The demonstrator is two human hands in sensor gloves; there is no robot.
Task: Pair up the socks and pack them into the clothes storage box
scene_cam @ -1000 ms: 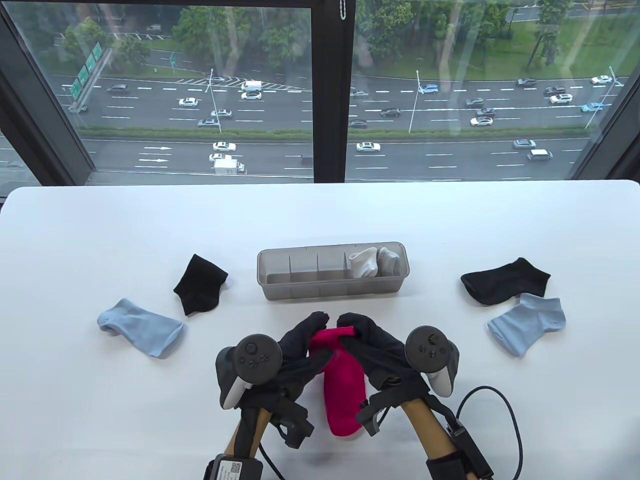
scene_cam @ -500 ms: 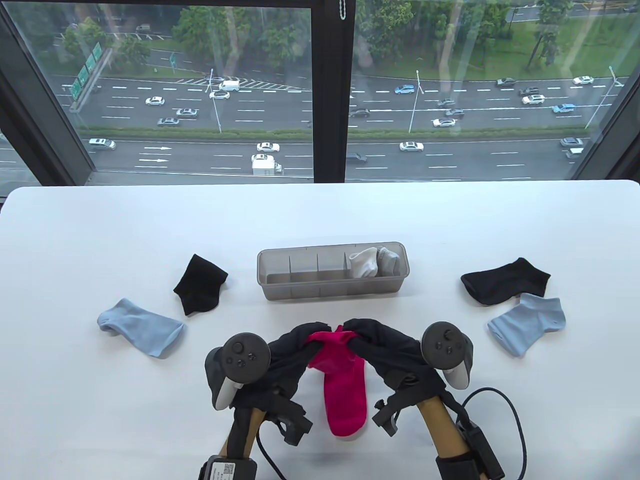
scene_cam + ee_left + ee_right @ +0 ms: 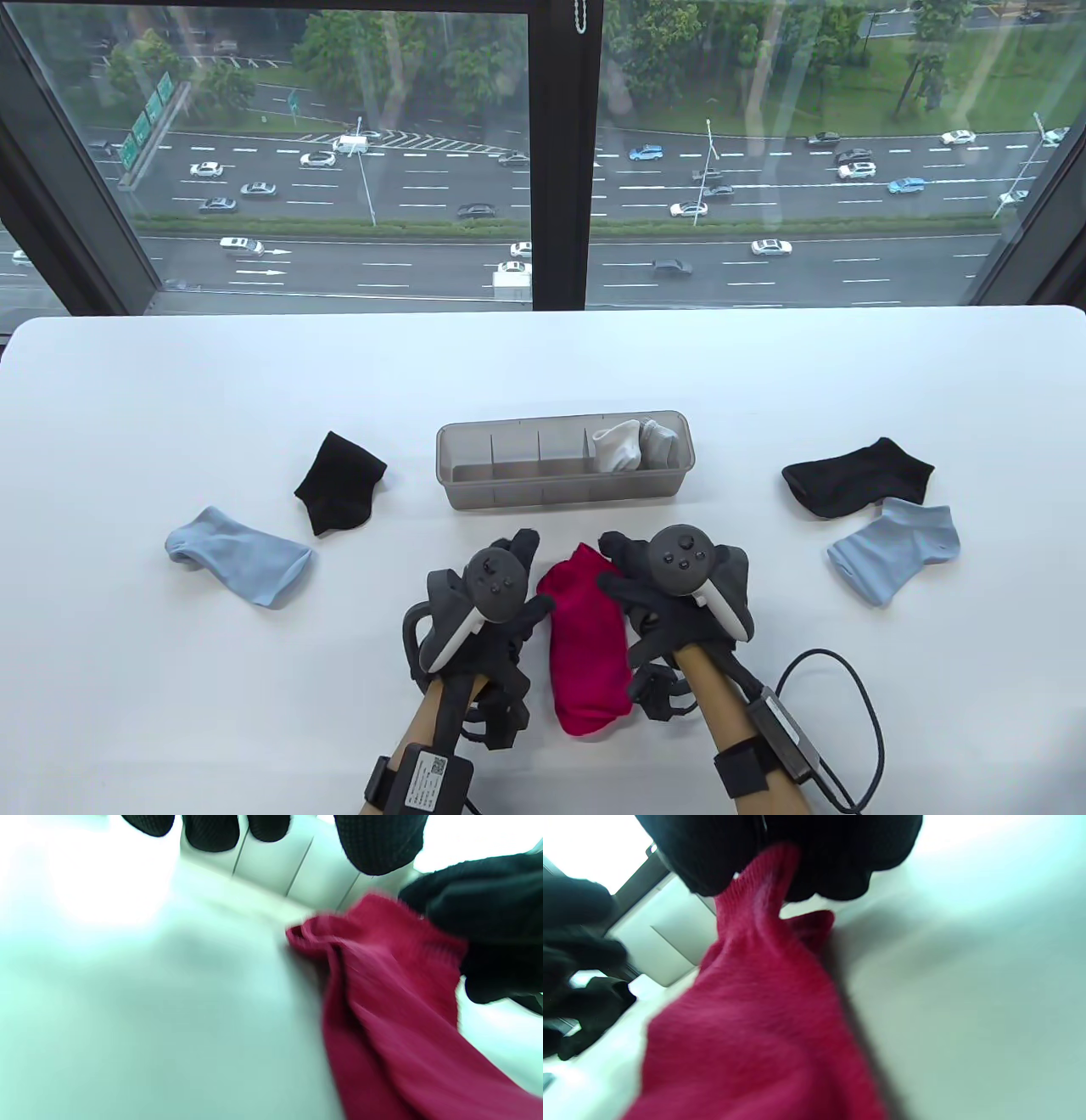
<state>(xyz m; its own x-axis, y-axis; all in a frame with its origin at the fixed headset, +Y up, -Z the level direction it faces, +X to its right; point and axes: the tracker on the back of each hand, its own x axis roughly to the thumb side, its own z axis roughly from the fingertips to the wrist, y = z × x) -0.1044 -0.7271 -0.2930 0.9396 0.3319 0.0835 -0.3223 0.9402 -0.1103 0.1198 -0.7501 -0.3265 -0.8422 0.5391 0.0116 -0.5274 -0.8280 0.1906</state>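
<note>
The table (image 3: 543,365) is seen under a window (image 3: 543,153). At its middle stands the box (image 3: 564,492), with white and grey socks (image 3: 632,443) packed in its right-hand compartments. A black sock (image 3: 339,482) and a blue sock (image 3: 237,556) lie to its left; a second black sock (image 3: 857,477) and a second blue sock (image 3: 895,548) lie to its right, touching. The red socks (image 3: 585,649) lie flat just in front of the box, between the hands. Their cuff is pinched by the right hand (image 3: 670,586). The left hand (image 3: 488,598) is held beside them, fingers (image 3: 212,832) relaxed, gripping nothing.
</note>
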